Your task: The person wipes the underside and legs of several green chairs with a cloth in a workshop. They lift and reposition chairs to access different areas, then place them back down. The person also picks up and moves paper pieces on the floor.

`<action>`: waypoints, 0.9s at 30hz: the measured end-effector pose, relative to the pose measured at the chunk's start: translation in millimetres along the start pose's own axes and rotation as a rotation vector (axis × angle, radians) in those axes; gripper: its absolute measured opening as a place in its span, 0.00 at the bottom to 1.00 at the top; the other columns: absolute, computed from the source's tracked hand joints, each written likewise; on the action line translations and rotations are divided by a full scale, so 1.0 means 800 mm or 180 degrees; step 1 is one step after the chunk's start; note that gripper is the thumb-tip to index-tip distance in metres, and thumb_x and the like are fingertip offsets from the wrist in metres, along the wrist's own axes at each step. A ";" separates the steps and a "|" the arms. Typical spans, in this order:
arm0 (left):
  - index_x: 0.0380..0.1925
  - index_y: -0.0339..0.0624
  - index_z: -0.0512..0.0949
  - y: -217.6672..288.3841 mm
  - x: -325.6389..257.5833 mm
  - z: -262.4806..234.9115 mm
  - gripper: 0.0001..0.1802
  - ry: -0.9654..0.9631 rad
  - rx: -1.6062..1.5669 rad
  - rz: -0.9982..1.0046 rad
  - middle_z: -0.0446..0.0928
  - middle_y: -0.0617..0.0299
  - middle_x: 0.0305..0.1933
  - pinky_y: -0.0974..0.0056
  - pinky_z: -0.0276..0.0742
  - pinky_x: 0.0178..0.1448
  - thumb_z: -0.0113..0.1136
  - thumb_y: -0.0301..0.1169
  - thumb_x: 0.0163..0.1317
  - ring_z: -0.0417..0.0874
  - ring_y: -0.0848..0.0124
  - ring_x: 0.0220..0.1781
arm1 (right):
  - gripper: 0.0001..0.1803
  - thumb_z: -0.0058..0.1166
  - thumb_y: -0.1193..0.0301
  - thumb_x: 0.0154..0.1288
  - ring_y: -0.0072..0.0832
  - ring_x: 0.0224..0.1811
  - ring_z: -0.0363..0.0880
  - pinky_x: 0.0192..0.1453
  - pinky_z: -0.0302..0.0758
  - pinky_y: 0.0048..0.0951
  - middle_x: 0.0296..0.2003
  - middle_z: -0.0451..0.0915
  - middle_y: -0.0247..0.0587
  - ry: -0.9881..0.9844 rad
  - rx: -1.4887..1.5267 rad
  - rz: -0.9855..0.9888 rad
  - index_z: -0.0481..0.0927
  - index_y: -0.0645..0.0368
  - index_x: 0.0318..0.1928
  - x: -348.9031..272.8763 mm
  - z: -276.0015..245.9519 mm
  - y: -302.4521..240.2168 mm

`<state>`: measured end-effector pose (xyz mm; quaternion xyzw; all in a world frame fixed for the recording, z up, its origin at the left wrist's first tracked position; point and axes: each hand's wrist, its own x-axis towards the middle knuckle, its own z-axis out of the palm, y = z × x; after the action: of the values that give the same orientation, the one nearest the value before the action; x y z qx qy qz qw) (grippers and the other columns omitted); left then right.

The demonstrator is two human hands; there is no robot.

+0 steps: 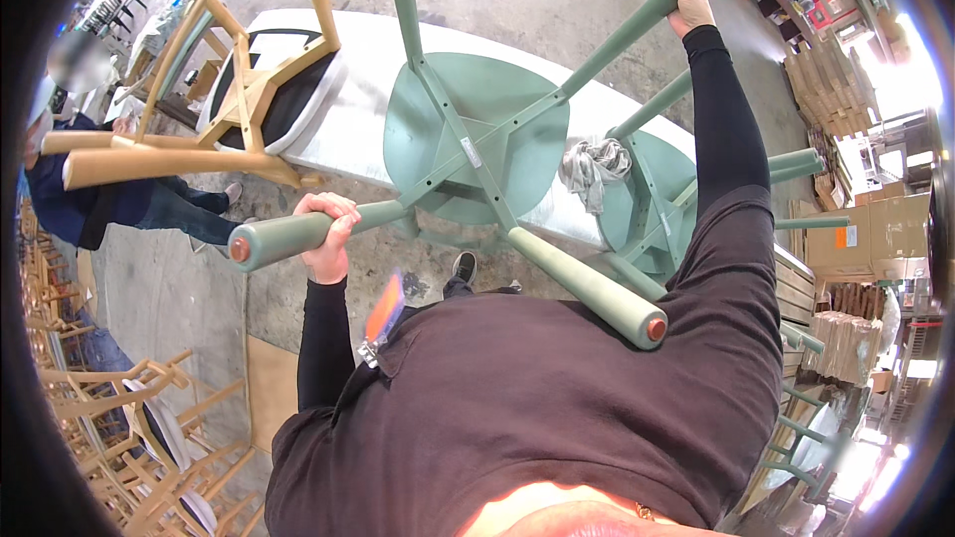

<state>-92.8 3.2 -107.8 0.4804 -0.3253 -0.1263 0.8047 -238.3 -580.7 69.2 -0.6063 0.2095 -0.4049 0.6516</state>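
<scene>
A green chair [532, 154] rests upside down over a white-topped table [363, 104], its legs pointing up and its crossed braces facing me. My left hand [328, 234] is wrapped round the thick leg on the left, near its reddish-brown foot cap. At the far right, my right hand [688, 12] grips the end of another leg of this chair. A third leg reaches toward my chest, with a paler stretch along it. Another upturned green chair [671, 164] stands to the right, partly hidden by my right arm. Between the two chairs lies a crumpled grey rag [594, 169].
An upturned light-wood chair [259, 109] with a black seat underside occupies the table's left end. Beyond it stands a person in dark blue [60, 204]. Several wooden chairs [149, 408] crowd the lower left. Cardboard boxes [885, 239] and stacked cardboard [836, 89] line the right.
</scene>
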 end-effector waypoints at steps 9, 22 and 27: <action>0.26 0.41 0.72 -0.071 0.038 0.027 0.11 -0.0368 0.0430 -0.0396 0.78 0.58 0.30 0.51 0.75 0.58 0.67 0.22 0.50 0.80 0.64 0.40 | 0.14 0.65 0.80 0.56 0.33 0.42 0.83 0.48 0.78 0.35 0.37 0.82 0.42 0.0147 -0.0107 0.0211 0.77 0.63 0.43 0.035 -0.090 0.090; 0.47 0.41 0.76 -0.071 0.015 -0.029 0.18 -0.1449 0.1209 -0.1031 0.79 0.49 0.51 0.48 0.72 0.66 0.68 0.23 0.57 0.79 0.56 0.60 | 0.53 0.67 0.44 0.57 0.30 0.50 0.76 0.39 0.84 0.38 0.54 0.76 0.44 0.0633 -0.2106 0.1553 0.61 0.67 0.71 -0.233 -0.011 0.085; 0.66 0.42 0.67 -0.066 0.034 -0.074 0.28 -0.0600 -0.0813 -0.4517 0.77 0.49 0.55 0.49 0.73 0.67 0.58 0.41 0.70 0.77 0.53 0.63 | 0.27 0.58 0.51 0.69 0.39 0.47 0.82 0.38 0.87 0.45 0.50 0.76 0.39 0.0800 -0.0232 0.3418 0.71 0.53 0.60 -0.477 0.017 0.128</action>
<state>-28.0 3.3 -161.2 0.4650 0.0140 -0.6957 0.5473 -423.0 -280.9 -110.0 -0.3834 0.5793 -0.0774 0.7151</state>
